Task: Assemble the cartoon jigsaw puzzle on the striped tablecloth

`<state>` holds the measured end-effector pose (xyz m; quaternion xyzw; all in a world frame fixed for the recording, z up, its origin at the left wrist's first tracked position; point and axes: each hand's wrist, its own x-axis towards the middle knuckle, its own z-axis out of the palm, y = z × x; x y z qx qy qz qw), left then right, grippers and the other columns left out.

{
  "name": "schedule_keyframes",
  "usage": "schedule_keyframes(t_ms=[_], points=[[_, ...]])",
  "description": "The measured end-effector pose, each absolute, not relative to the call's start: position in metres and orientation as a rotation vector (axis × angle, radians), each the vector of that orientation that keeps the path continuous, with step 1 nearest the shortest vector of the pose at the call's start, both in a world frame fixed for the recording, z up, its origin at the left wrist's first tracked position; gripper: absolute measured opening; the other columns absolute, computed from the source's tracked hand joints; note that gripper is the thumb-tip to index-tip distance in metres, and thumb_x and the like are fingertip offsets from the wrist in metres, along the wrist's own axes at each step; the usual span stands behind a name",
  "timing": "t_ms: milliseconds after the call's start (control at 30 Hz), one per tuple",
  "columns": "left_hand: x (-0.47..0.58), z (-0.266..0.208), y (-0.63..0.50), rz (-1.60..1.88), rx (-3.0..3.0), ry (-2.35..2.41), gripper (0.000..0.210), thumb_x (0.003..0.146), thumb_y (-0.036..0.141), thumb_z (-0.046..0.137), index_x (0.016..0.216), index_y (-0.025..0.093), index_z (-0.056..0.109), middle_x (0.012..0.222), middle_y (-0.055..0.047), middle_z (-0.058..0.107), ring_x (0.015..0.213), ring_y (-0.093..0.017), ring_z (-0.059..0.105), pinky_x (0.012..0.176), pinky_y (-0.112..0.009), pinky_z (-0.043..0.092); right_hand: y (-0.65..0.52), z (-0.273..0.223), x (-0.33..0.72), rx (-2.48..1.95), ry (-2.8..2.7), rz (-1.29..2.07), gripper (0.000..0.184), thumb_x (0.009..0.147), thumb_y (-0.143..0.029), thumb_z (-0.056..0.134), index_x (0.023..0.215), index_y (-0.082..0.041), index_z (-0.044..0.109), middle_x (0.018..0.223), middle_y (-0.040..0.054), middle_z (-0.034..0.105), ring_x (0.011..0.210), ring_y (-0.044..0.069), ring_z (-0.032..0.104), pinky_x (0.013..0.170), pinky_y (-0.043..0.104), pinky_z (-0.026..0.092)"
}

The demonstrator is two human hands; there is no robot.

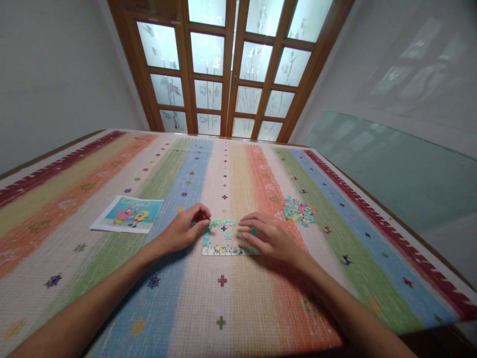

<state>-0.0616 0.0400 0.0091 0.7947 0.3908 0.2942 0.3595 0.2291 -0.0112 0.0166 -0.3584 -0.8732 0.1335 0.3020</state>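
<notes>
A partly joined jigsaw puzzle (225, 250) lies flat on the striped cloth, its border strips around a bare middle. One loose turquoise puzzle piece (228, 235) rests inside that border. My left hand (183, 227) is at the upper left corner of the border, fingers curled and thumb close to the index fingertip; whatever may be between them is too small to make out. Over the right side of the border is my right hand (271, 237), with fingers spread and thumb apart from them, nothing visibly held. It hides part of the right edge.
To the right lies a heap of loose puzzle pieces (299, 211). A printed cartoon picture (130, 215) is on the left. The striped tablecloth (197, 303) covers the table. Beyond it stand wooden doors (228, 94) with frosted panes, and a glass panel (391, 164) is at right.
</notes>
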Motion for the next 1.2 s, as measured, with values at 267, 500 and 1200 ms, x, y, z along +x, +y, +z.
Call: schedule_keyframes(t_ms=[267,500,1200], points=[[-0.044,0.01,0.016,0.779,1.977,0.836,0.012,0.097,0.033,0.052,0.097,0.022,0.05,0.087,-0.003,0.061,0.078,-0.018,0.059,0.073,-0.033,0.049,-0.005,0.023,0.195,-0.869,-2.258,0.607,0.019,0.101,-0.031,0.061,0.113,-0.02,0.07,0.095,0.0054,0.071,0.081,0.016,0.064,0.073,0.029,0.053],[-0.043,0.01,0.014,0.868,1.946,0.826,0.013,0.099,0.033,0.053,0.098,0.021,0.051,0.091,-0.004,0.061,0.084,-0.018,0.061,0.077,-0.035,0.05,-0.004,0.023,0.185,-0.933,-2.134,0.874,0.02,0.097,-0.028,0.062,0.11,-0.019,0.074,0.087,0.0026,0.069,0.069,0.013,0.057,0.063,0.026,0.048],[-0.12,0.015,0.054,0.405,2.74,1.0,0.029,0.092,0.039,0.055,0.105,0.017,0.067,0.105,-0.011,0.063,0.094,-0.027,0.063,0.086,-0.043,0.052,0.006,0.005,0.216,-1.365,-1.937,0.576,0.016,0.089,-0.022,0.067,0.096,-0.022,0.081,0.091,0.0102,0.08,0.075,0.021,0.07,0.071,0.036,0.054]])
